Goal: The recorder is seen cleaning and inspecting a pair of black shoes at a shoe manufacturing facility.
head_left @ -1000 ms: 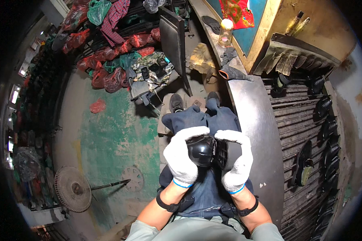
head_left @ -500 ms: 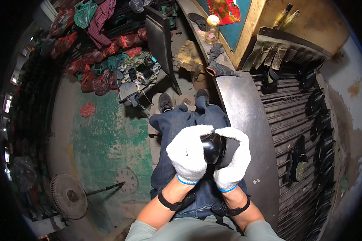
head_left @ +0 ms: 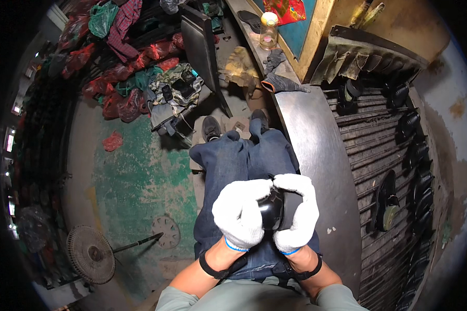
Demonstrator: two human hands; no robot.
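Over my lap, a glossy black shoe (head_left: 272, 210) is held between both hands. White knitted gloves with blue cuffs cover them. My left hand (head_left: 238, 213) grips the shoe's left side, its fingers curled and the thumb reaching toward the far end. Curved around the other side, my right hand (head_left: 299, 216) brings its fingertips to the same far end, close to the left fingertips. A rounded, shiny part shows between the gloves; the palms and my body hide the rest of the shoe.
To my right runs a metal ledge (head_left: 321, 155), with a slatted conveyor (head_left: 363, 171) beyond it carrying black shoes, one dark shoe (head_left: 385, 201) lying nearest. A jar (head_left: 269, 32) and grey glove (head_left: 284, 84) sit farther up. At left stand a fan (head_left: 92, 254) and red bags (head_left: 129, 106).
Both hands have come slightly nearer my body with the shoe, which has turned a little between them. The surrounding scene has shifted slightly with the head.
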